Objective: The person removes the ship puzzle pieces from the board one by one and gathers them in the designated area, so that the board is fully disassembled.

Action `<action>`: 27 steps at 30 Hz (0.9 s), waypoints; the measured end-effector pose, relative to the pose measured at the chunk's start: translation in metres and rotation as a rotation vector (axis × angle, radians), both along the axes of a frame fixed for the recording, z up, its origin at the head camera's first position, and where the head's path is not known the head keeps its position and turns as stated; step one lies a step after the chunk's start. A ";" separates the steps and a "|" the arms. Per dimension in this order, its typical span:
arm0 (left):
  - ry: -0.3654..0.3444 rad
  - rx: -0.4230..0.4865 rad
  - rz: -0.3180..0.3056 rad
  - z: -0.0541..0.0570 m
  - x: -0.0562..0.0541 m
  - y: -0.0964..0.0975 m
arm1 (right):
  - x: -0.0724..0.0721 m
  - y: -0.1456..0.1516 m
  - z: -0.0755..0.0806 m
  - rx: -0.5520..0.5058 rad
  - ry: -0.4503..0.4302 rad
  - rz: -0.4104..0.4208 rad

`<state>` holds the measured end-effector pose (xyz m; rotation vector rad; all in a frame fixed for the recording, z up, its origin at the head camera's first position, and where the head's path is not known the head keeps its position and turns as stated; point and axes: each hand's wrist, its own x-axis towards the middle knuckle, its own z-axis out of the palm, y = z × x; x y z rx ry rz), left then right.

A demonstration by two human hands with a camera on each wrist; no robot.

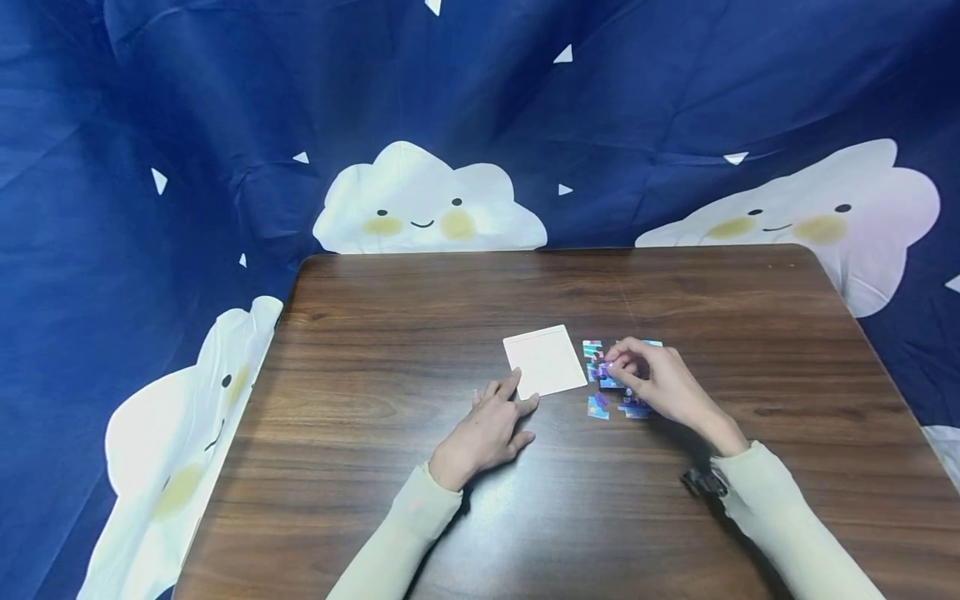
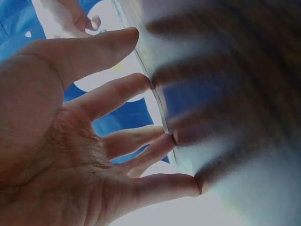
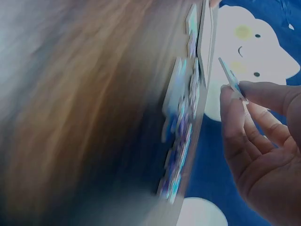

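Note:
My right hand [image 1: 667,382] pinches a small jigsaw piece [image 3: 230,76] between thumb and fingertips, raised over the table in the right wrist view. Below it, several colourful jigsaw pieces [image 1: 634,409] in blue, purple and pink lie spread on the wood, partly hidden by the hand. One loose piece [image 1: 597,408] lies nearer the person. Just left of the pieces is a flat, square white board [image 1: 546,361]. My left hand [image 1: 483,429] has its fingers spread, with fingertips at the near left edge of the board; in the left wrist view the palm [image 2: 61,160] holds nothing.
Everything lies on a brown wooden table [image 1: 360,333] with rounded far corners. Behind it and along its left side hangs a blue cloth [image 1: 420,92] printed with smiling white clouds. A dark wrist device [image 1: 703,482] sits at the right sleeve.

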<state>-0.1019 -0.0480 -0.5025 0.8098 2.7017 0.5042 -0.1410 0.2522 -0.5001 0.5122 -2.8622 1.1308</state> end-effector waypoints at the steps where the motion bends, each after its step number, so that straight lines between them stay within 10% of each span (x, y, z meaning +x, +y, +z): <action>1: 0.003 0.000 -0.002 0.000 0.000 0.000 | 0.002 0.003 0.000 -0.001 0.006 -0.010; 27: -0.016 0.010 0.019 0.001 0.000 0.003 | 0.041 0.059 -0.005 -0.016 -0.132 -0.141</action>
